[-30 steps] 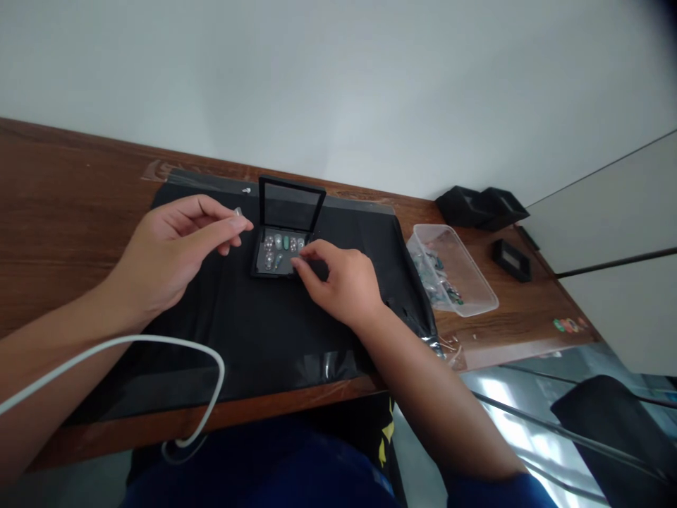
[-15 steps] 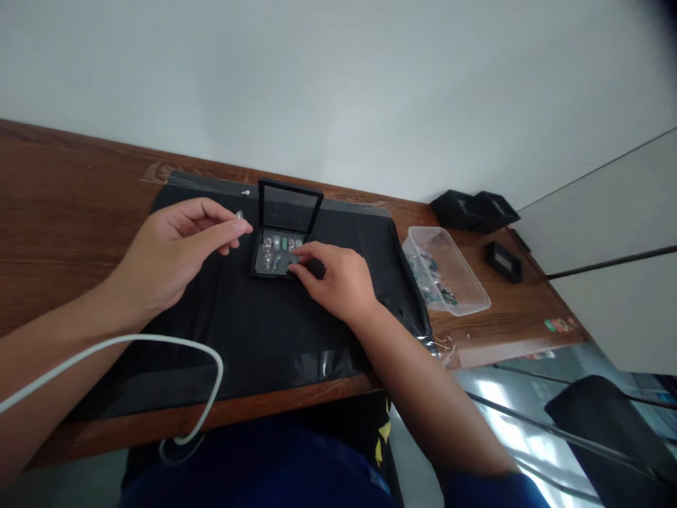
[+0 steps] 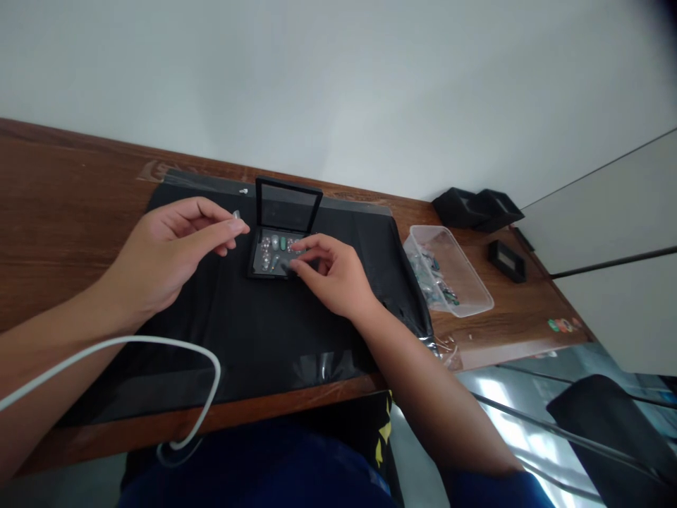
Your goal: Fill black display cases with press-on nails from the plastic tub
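Two hands were caught over the black mat (image 3: 254,331). The left hand (image 3: 163,257) was pinched shut on a clear nail tip (image 3: 236,214), held just left of the open case (image 3: 275,255). The case was laid long side left-to-right, lid propped up at the far edge, with greenish nails (image 3: 275,243) rowed inside. The right hand (image 3: 333,275) was nearer, curled fingertips touching the case's near-right corner. Whether anything was gripped couldn't be told.

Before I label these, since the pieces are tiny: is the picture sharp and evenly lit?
Head view: soft, even light; pieces in the black case and the clear tip in the left hand are too small to resolve; glare on the black mat along its front edge; dark vignette top right.
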